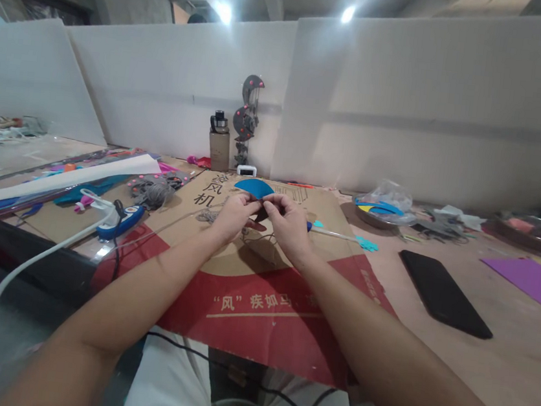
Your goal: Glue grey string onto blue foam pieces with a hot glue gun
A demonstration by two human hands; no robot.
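Blue piece (254, 188) is being held between the left hand (235, 217) and the right hand (290, 223), just above printed cardboard (259, 340).
Wide and pinkish, the table (515, 368) is carrying everything; the red-and-tan cardboard is lying flat on it, and a black slab (444, 293) is resting to the right. Both hands' fingertips are pinching together, clamped on the blue piece's lower edge. Beyond the right hand, a small turquoise cutout (367, 243) is lying.

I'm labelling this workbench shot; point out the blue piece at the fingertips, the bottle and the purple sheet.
Blue piece (254, 187), head view: middle of its visible surface.
Bottle (218, 150), head view: middle of its body.
Purple sheet (537, 284), head view: middle of its visible surface.
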